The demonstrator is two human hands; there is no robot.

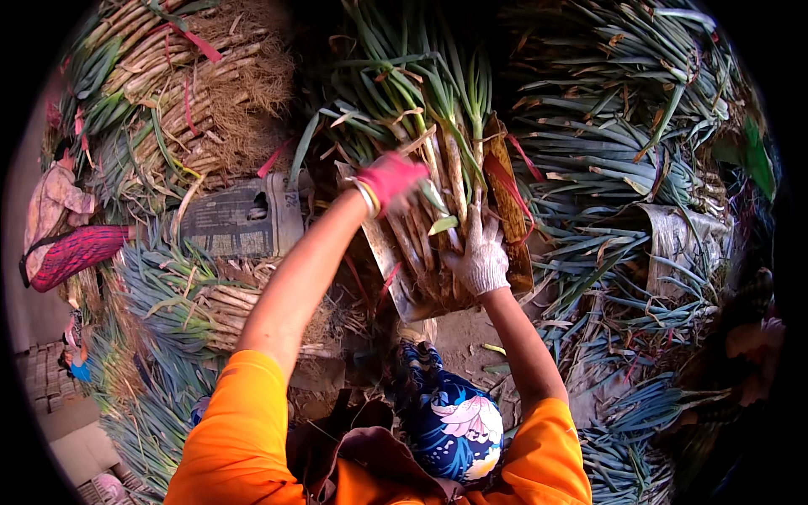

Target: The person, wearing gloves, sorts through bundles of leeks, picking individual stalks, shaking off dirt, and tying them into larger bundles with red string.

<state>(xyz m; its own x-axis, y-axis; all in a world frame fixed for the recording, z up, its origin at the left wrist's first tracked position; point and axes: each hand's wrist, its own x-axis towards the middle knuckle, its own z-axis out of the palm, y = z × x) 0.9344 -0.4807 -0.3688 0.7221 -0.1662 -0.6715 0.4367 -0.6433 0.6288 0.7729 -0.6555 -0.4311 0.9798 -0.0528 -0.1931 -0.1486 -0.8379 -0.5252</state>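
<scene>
Sleeves (240, 425): orange, behind left hand (391, 181) and right hand (481, 263).
Knee (463, 425): in blue floral cloth, behind the right hand.
Right hand: white-gloved, open, fingers spread on stalks (455, 177).
Left hand: red-gloved, blurred above the stalks; cannot tell if it grips.
Stalks: under both hands, leaves reaching beyond them.
Tray (383, 252): beneath the stalks and hands.
Piles (606, 126): more stalks, either side of the hands.
Person (61, 215): far left of the left hand.

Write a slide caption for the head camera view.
Blurred red-gloved left hand and white-gloved right hand over leafy stalks in a trough, between piled bundles.
</scene>
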